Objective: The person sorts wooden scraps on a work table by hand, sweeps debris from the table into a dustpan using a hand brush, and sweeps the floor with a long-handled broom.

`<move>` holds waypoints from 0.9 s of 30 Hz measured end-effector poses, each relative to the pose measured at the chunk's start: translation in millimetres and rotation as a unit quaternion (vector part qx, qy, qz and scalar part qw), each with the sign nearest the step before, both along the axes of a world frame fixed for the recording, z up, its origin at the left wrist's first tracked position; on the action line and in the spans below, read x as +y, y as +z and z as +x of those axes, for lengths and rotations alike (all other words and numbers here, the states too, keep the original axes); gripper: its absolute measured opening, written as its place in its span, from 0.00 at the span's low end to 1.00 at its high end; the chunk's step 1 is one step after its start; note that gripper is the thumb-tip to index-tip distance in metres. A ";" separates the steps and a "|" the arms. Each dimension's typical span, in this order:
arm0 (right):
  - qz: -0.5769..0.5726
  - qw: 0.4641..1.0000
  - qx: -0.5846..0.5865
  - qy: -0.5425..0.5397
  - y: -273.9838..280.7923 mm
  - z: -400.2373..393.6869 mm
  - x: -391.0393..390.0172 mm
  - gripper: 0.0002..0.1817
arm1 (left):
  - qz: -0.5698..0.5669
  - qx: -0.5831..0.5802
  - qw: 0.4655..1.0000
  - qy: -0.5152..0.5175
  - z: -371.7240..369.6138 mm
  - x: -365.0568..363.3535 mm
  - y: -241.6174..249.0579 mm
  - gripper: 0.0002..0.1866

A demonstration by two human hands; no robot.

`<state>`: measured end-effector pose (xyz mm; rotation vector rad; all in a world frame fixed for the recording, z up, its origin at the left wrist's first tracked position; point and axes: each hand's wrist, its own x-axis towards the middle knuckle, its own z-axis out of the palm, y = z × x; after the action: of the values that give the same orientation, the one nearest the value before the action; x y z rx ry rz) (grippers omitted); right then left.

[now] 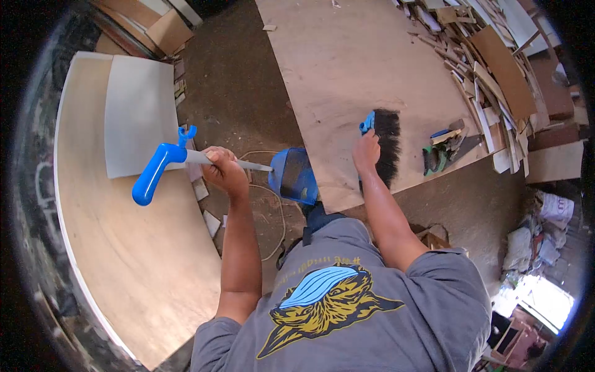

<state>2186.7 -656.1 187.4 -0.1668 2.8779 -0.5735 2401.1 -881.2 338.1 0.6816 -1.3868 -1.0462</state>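
Note:
My left hand [224, 172] is closed round the pale pole of a long-handled dustpan, whose blue grip end [155, 177] sticks out to the left. At the pole's lower end, the blue dustpan [291, 176] sits beside the edge of a large wooden board [347, 68]. My right hand [367, 152] grips a brush head with a blue top [368, 122] and dark bristles [388, 142], which lie against the board. Right of the brush, a small pile of tools and scraps [446, 146], with green and blue parts, rests on the board's near corner.
Stacked wood offcuts [477, 68] cover the board's right side. On the left stand a curved pale sheet [124, 248] and a white panel [141, 115]. A thin cable [282, 217] loops over the dark floor [229, 93]. Bags [520, 248] lie at the far right.

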 end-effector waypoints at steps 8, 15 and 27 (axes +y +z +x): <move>-0.103 0.990 0.024 -0.093 21.1 -64.4 -87.2 0.17 | -0.007 -0.041 0.999 -0.034 -67.3 -83.3 5.5 0.19; -0.044 0.971 0.099 -0.215 109.0 -23.2 -21.8 0.17 | 0.044 -0.022 0.991 -0.124 -121.7 -141.7 -15.4 0.22; 0.060 0.969 -0.023 -0.237 -14.6 -9.4 -174.2 0.20 | 0.104 -0.053 0.955 -0.271 -177.0 -251.9 -27.7 0.22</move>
<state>2177.3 -830.3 172.8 0.5598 2.8959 -0.4630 2224.1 -1133.1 310.4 0.5204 -1.6174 -1.6272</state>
